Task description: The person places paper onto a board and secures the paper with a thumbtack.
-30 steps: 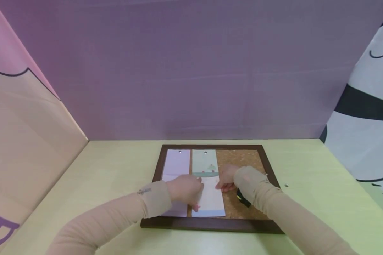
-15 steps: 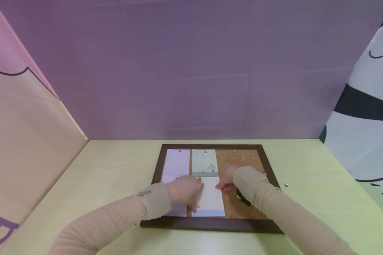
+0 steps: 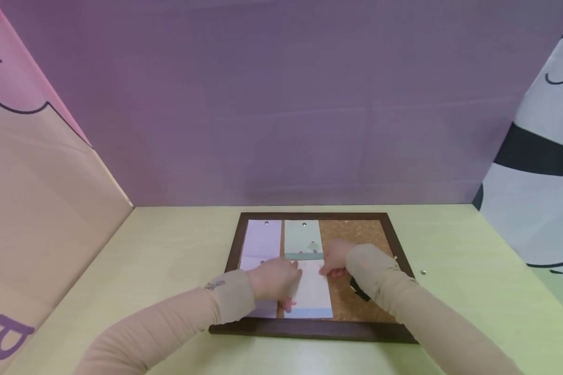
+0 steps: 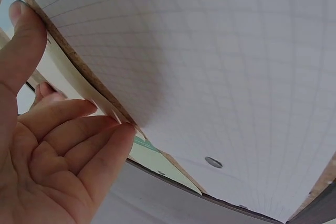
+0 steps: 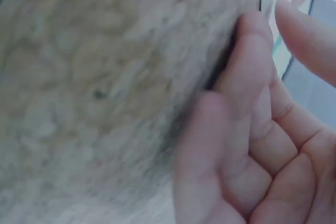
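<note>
A white sheet of paper (image 3: 311,291) with a blue lower band lies on a framed cork board (image 3: 356,229), just below a green sheet (image 3: 302,238). At its left edge is my left hand (image 3: 274,281), palm facing the paper; in the left wrist view the fingertips (image 4: 126,129) touch that edge and the thumb rests lower down along it. My right hand (image 3: 337,256) pinches the sheet's upper right edge between thumb and index finger, its other fingers curled over bare cork. The left hand partly covers a gridded lavender-toned sheet (image 4: 236,77).
Pins hold the upper lavender sheet (image 3: 262,239) and the green sheet. A loose pin (image 3: 424,272) sits on the table right of the board. Beneath the right sleeve lies a black object (image 3: 358,290), partly hidden. A purple backdrop (image 3: 300,130) rises behind the table.
The white sheet's top edge, slightly bowed a second ago, now lies straighter against the green sheet. Both hands stay at its edges with only small shifts.
</note>
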